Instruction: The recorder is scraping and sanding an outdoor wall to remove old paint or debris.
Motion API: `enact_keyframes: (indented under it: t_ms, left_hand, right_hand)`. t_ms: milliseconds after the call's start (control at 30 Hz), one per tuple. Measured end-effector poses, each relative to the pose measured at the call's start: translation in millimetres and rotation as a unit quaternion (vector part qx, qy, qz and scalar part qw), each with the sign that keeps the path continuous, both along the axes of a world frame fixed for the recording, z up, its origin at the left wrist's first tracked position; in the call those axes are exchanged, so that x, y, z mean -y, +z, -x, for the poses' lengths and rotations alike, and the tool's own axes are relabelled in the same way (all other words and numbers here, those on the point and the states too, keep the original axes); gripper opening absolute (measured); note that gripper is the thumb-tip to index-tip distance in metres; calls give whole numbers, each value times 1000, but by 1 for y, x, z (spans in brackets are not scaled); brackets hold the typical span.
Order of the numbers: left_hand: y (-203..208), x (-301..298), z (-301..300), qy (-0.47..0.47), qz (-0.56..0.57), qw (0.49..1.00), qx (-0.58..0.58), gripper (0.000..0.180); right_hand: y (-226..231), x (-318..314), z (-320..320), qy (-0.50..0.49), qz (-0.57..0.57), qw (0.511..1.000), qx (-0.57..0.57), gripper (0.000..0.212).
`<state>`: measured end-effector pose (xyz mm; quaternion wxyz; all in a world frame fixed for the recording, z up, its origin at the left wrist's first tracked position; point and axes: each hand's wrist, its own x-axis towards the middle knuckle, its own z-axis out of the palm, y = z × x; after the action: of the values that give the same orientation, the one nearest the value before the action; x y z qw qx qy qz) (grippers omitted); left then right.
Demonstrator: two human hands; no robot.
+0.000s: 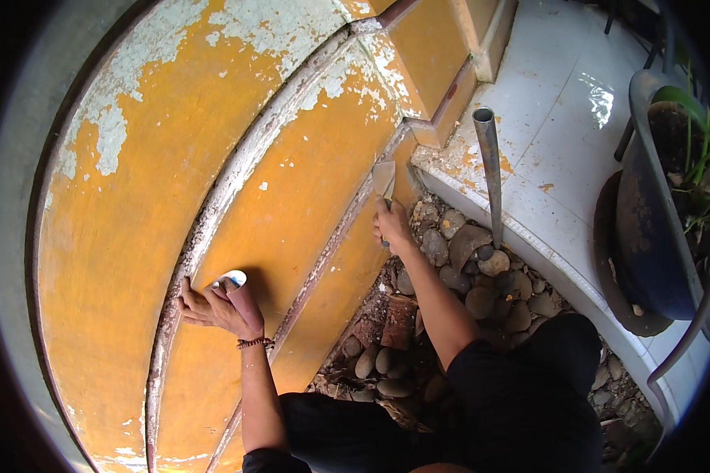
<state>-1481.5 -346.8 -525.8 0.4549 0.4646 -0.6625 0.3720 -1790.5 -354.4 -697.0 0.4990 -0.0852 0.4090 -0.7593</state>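
My right hand [393, 225] is closed round the handle of a putty knife [384, 178], whose flat, light blade points up the wall. The blade lies at the lower raised moulding [347, 210] of the yellow wall; whether its edge touches is too small to tell. My left hand [215, 310] holds a rolled sheet of reddish-brown sandpaper [247, 306], its pale, blue-marked inner side showing at the open end. The fingers of that hand reach to the upper moulding [205, 225], where the paint is worn to white and brown. A beaded bracelet [254, 343] circles my left wrist.
Peeling paint exposes white patches [112, 130] on the yellow wall [146, 260]. Rounded stones [481, 302] and a broken brick [399, 322] lie below. A metal pipe [489, 162] stands by the white tiled ledge [556, 134], with a large planter [655, 213] at right.
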Motion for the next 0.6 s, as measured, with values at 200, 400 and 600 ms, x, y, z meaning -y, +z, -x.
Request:
enact_keyframes:
  t_ms: [200, 400, 600]
  left_hand:
    - [-4, 17, 11, -22, -10, 1000, -15, 16]
    - [-5, 4, 9, -12, 2, 1000, 20, 15]
    - [-7, 12, 5, 1, 10, 1000, 17, 25]
  right_hand:
    - [-23, 6, 46, -16, -54, 993, -99, 32]
    - [-20, 16, 20, -77, -134, 979, -132, 28]
    - [-16, 15, 19, -61, -145, 973, -170, 35]
